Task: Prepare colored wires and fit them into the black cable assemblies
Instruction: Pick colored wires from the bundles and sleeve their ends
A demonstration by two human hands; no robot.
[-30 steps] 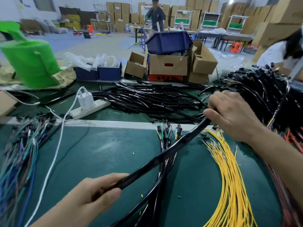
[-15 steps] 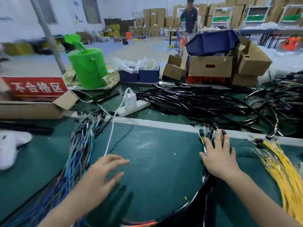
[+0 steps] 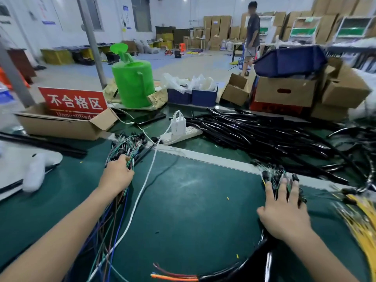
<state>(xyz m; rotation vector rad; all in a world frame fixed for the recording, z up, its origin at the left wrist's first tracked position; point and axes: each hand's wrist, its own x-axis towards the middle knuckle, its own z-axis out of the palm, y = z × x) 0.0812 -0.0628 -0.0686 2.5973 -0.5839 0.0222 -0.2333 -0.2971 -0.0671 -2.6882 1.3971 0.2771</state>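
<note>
The left hand (image 3: pixel 117 176) lies on the colored wires (image 3: pixel 124 151) at the counter's (image 3: pixel 183 200) left; its fingers curl out of sight, so grip unclear. The right hand (image 3: pixel 284 212), fingers spread flat, presses the black cable assemblies (image 3: pixel 264 259), partly hidden beneath it.

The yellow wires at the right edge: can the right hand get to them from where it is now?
Probably yes. The right hand lies flat on the black cable ends, holding nothing, and the yellow wires lie just to its right on the mat, with nothing standing between them.
</note>
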